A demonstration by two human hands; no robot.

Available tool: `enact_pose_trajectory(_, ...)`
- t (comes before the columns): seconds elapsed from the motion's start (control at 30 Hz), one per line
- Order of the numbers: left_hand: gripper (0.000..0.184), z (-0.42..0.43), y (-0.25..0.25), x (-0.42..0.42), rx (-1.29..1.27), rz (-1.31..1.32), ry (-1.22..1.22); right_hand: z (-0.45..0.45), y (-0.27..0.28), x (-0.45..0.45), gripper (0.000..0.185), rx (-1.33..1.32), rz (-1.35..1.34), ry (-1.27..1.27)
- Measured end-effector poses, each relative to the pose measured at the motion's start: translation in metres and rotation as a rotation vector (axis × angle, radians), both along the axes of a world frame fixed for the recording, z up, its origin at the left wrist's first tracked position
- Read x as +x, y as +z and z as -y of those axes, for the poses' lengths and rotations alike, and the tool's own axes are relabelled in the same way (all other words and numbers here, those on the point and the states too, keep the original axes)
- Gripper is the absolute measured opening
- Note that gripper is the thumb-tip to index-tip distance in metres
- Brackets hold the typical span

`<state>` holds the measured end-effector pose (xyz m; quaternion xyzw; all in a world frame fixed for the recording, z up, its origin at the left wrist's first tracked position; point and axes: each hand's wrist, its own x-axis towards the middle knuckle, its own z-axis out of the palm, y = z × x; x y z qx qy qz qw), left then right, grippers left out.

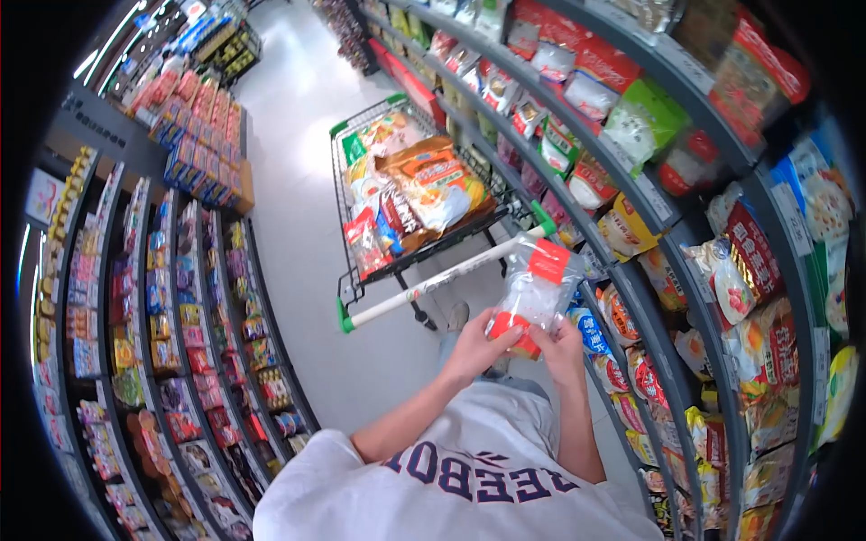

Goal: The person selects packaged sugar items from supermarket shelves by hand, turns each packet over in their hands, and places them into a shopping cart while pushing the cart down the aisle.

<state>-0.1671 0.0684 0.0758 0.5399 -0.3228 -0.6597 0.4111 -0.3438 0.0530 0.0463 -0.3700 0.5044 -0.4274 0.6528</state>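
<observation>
L hand [483, 344] & R hand [561, 346] both closed on near end of clear packet [534, 294] w/ red label & whitish contents; thumbs on upper face, approx. side by side. Packet held up in front of torso; far end overlaps R end of cart handle [424, 288] in view, contact can't tell. Cart [433, 244] just ahead, holds several bags incl. orange bag [428, 176]. Stocked shelves [657, 200] close on R.
</observation>
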Motion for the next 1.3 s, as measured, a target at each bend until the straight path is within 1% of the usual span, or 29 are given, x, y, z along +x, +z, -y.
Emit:
enact_pose_trajectory(0.03, 0.045, 0.003, -0.006, 0.003, 0.010, -0.023, -0.013, 0.000, -0.004, 0.001, 0.034, 0.031, 0.014, -0.020)
enact_pose_trajectory(0.13, 0.045, 0.010, -0.004, 0.015, -0.016, 0.055, -0.056, 0.001, -0.013, 0.011, 0.041, 0.057, 0.122, -0.081)
enact_pose_trajectory(0.17, 0.045, 0.012, 0.001, 0.021, -0.040, 0.092, -0.045, 0.005, -0.014, 0.016, 0.045, 0.038, 0.138, -0.064)
enact_pose_trajectory(0.27, 0.045, 0.018, -0.015, 0.039, -0.122, 0.039, 0.068, 0.016, 0.000, 0.040, 0.059, 0.011, 0.155, 0.004)
enact_pose_trajectory(0.33, 0.046, 0.023, -0.019, 0.052, -0.051, -0.046, 0.178, 0.034, 0.010, 0.056, 0.066, 0.024, 0.126, 0.068)
enact_pose_trajectory(0.37, 0.047, 0.026, -0.020, 0.059, -0.018, -0.088, 0.231, 0.045, 0.013, 0.064, 0.067, 0.030, 0.110, 0.113)
enact_pose_trajectory(0.47, 0.050, 0.037, -0.015, 0.086, -0.029, -0.076, 0.318, 0.080, 0.016, 0.094, 0.069, 0.032, 0.083, 0.237)
enact_pose_trajectory(0.5, 0.054, 0.042, -0.020, 0.097, -0.039, -0.044, 0.314, 0.091, 0.015, 0.105, 0.068, 0.025, 0.085, 0.270)
enact_pose_trajectory(0.6, 0.057, 0.053, -0.038, 0.128, -0.214, -0.018, 0.447, 0.127, 0.009, 0.143, 0.064, -0.013, 0.065, 0.379)
enact_pose_trajectory(0.63, 0.060, 0.056, -0.033, 0.138, -0.232, -0.063, 0.517, 0.140, 0.003, 0.155, 0.063, -0.022, 0.061, 0.407)
enact_pose_trajectory(0.7, 0.060, 0.059, -0.029, 0.163, -0.169, 0.094, 0.566, 0.167, -0.003, 0.183, 0.062, 0.006, 0.023, 0.450)
enact_pose_trajectory(0.73, 0.061, 0.059, -0.029, 0.176, -0.132, 0.172, 0.586, 0.183, -0.011, 0.195, 0.066, 0.021, -0.044, 0.488)
enact_pose_trajectory(0.8, 0.056, 0.057, -0.045, 0.199, -0.136, 0.319, 0.625, 0.209, -0.031, 0.221, 0.073, -0.001, -0.134, 0.500)
enact_pose_trajectory(0.87, 0.053, 0.054, -0.057, 0.216, -0.115, 0.453, 0.668, 0.226, -0.034, 0.249, 0.075, 0.051, -0.187, 0.530)
enact_pose_trajectory(0.9, 0.048, 0.052, -0.062, 0.223, -0.107, 0.514, 0.689, 0.230, -0.036, 0.259, 0.077, 0.077, -0.215, 0.542)
enact_pose_trajectory(1.0, 0.045, 0.045, -0.077, 0.237, -0.096, 0.578, 0.751, 0.242, -0.057, 0.281, 0.077, 0.073, -0.235, 0.594)
enact_pose_trajectory(1.03, 0.045, 0.043, -0.079, 0.240, -0.085, 0.619, 0.763, 0.243, -0.066, 0.286, 0.079, 0.066, -0.162, 0.592)
enact_pose_trajectory(1.13, 0.044, 0.042, -0.087, 0.249, -0.023, 0.694, 0.733, 0.252, -0.114, 0.290, 0.084, -0.079, -0.394, 0.751)
enact_pose_trajectory(1.17, 0.044, 0.044, -0.092, 0.253, -0.063, 0.772, 0.711, 0.254, -0.124, 0.288, 0.089, -0.168, -0.643, 0.925)
enact_pose_trajectory(1.2, 0.043, 0.045, -0.094, 0.257, -0.110, 0.860, 0.681, 0.253, -0.126, 0.290, 0.091, -0.237, -0.715, 0.930)
enact_pose_trajectory(1.23, 0.043, 0.047, -0.097, 0.259, -0.156, 0.947, 0.648, 0.254, -0.128, 0.292, 0.087, -0.248, -0.751, 0.930)
enact_pose_trajectory(1.27, 0.043, 0.051, -0.101, 0.261, -0.154, 0.952, 0.614, 0.253, -0.131, 0.293, 0.084, -0.257, -0.787, 0.929)
enact_pose_trajectory(1.3, 0.043, 0.058, -0.104, 0.263, -0.155, 0.957, 0.576, 0.252, -0.127, 0.296, 0.079, -0.320, -0.809, 0.932)
